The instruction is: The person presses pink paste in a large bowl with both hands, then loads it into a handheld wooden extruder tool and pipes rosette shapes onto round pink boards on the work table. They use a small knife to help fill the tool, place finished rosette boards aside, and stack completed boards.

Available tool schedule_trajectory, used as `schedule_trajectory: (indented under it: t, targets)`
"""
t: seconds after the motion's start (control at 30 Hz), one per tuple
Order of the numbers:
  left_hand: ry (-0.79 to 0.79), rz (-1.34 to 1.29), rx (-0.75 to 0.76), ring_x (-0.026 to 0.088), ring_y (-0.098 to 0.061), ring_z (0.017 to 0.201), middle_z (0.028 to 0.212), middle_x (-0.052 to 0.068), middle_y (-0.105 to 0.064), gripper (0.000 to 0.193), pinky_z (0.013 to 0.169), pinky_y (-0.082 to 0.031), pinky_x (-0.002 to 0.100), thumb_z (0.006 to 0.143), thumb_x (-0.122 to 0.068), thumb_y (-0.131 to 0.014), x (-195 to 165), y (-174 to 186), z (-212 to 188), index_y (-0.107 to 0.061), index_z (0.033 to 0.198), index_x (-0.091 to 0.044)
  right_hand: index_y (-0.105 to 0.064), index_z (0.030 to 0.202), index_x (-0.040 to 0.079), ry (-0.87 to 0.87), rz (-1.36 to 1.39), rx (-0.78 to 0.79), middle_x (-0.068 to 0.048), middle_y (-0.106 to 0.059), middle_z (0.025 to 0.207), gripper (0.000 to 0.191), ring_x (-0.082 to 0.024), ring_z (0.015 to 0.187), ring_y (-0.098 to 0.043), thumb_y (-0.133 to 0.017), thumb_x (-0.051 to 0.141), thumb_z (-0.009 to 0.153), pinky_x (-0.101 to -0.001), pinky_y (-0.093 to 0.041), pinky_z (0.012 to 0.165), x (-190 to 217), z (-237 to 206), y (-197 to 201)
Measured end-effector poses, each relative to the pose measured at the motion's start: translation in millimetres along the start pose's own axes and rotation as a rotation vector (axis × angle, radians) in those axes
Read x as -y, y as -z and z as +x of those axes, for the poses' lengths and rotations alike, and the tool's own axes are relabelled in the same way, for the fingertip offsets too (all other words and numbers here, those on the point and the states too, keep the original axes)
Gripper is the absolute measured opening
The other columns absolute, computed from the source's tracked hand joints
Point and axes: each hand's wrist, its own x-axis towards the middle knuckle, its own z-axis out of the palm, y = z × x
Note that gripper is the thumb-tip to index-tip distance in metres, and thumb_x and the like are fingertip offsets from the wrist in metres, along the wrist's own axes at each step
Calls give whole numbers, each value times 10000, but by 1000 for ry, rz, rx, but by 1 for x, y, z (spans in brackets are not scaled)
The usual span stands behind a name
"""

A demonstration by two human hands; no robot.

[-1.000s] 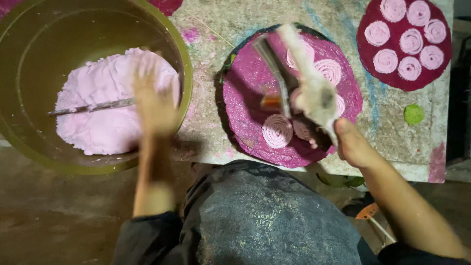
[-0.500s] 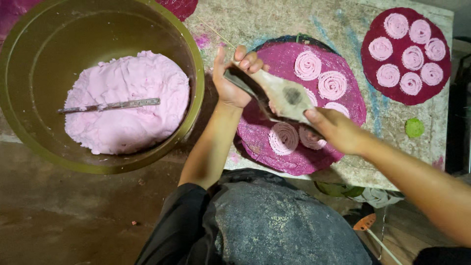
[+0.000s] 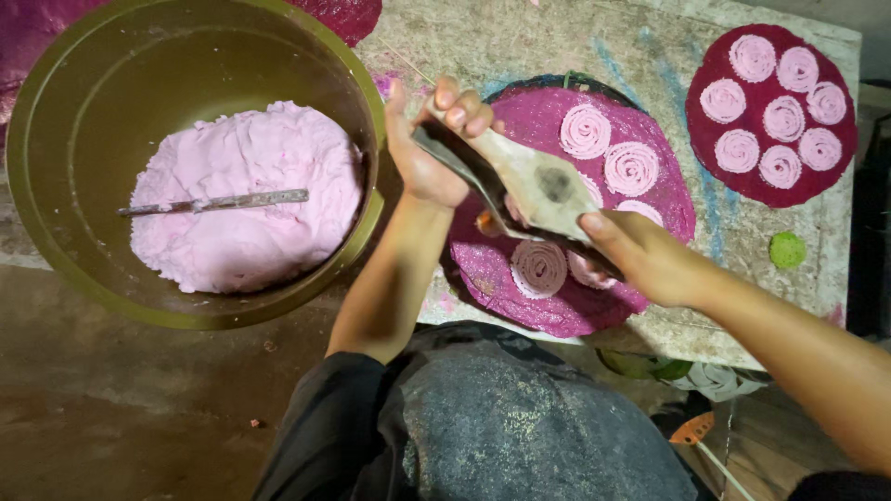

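My left hand (image 3: 429, 148) and my right hand (image 3: 640, 255) both grip a floppy cloth piping bag (image 3: 534, 186), beige with a dark edge. They hold it stretched above a round magenta mat (image 3: 640, 209). Pink dough spirals (image 3: 587, 131) lie on that mat, and one spiral (image 3: 540, 267) sits just below the bag. The left hand pinches the bag's upper end and the right hand holds its lower end.
A big olive bowl (image 3: 65, 121) at the left holds pink dough (image 3: 241, 199) with a metal blade (image 3: 218, 201) lying on it. A second magenta mat (image 3: 831, 181) with several spirals lies at the far right on the stone slab (image 3: 520, 42). A small green lump (image 3: 787, 250) sits beside it.
My left hand left the bowl of dough and came over to take the bag's upper end. The right hand brought the bag down over the mat, and both now hold it.
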Motion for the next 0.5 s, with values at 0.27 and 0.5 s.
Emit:
schedule_trajectory:
  t: [0.27,0.5]
  targets:
    - [4,-13,42,156,-506,827,795,-41,-500,558,937,-460,400,1008,-697,-376,13,-16,32,-523,883,-173,-670,1112,-24,103,-50,-130,-122,-707,844,829,-253,816,-676,-277,695,983,-401,-525,757,0,-2,18]
    - [8,3,-58,171,-507,829,795,-32,-503,526,910,-455,393,1004,-670,-388,13,-24,12,-520,878,-177,-675,960,-13,8,10,-55,-129,-670,713,803,-247,683,-629,-262,676,981,-408,-525,650,-10,-14,16]
